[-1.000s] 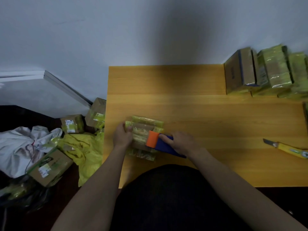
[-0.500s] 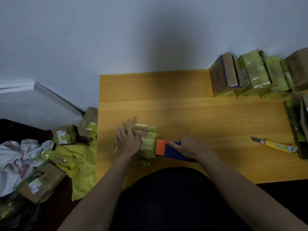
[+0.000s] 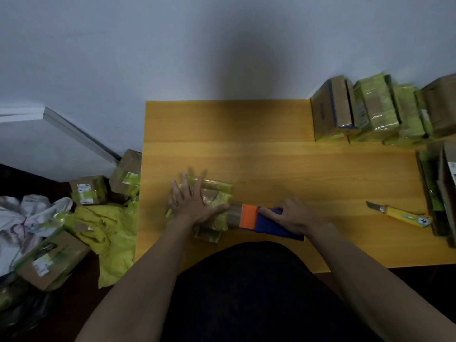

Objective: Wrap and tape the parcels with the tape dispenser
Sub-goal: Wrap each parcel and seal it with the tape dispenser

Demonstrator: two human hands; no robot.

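Yellow-green parcel (image 3: 217, 201): we see it lying near the desk's front left part, wrapped in glossy film, just beside the tape dispenser.
Left hand (image 3: 191, 204): we have it flat on top of the parcel, fingers spread and straight, pressing down.
Tape dispenser (image 3: 265, 220): orange front and blue body, its orange end touching the parcel's right side.
Right hand (image 3: 292, 217): our grip is curled round the blue body, thumb along the near side.
Desk (image 3: 246, 134): orange-toned wood against a pale wall.
Utility knife (image 3: 399, 213): yellow, lying well to the right.
Wrapped parcels (image 3: 377, 112): stacked at the far right corner.
Boxes on the floor (image 3: 87, 191): left of the desk, beside yellow plastic (image 3: 111, 233).
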